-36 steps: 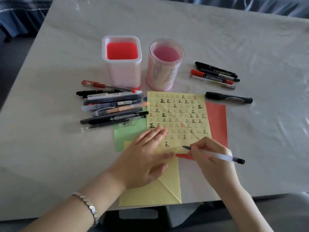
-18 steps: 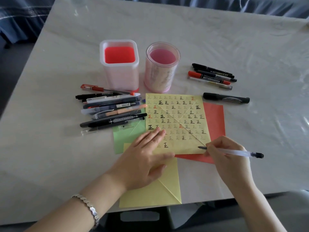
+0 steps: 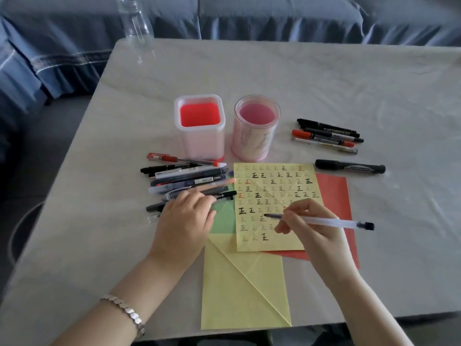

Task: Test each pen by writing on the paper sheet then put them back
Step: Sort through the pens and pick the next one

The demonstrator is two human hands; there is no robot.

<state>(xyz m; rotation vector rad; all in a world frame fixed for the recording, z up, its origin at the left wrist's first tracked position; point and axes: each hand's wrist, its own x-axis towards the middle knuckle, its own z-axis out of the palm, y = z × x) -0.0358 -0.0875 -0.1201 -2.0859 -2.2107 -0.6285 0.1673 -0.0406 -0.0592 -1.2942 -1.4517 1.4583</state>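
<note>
Right hand (image 3: 311, 228) pinches a clear-barrelled pen (image 3: 324, 222) between thumb and fingers, near its front; capped end trails out to the right of the grip, tip pointing left over the yellow sheet (image 3: 274, 186); contact with the paper not certain

Left hand (image 3: 184, 216), well left of the grip, lies on the pile of pens (image 3: 184, 176), fingers stretched over a black one; cannot tell whether it has taken hold

Progress, as a judgement: sheet under the grip is nearly filled with rows of the same small mark in black, grey and red; only the space right of the last marks, just under the grip, is blank. Testing looks far along, returning looks not yet begun

Containers, beyond the grip: square holder (image 3: 199, 126) shows its red floor, round holder (image 3: 257, 126) its pink floor, no pens in either. All other pens lie loose: the pile at left, a group of four pens (image 3: 326, 136) and a lone black marker (image 3: 349, 166) beyond and right of the grip
</note>
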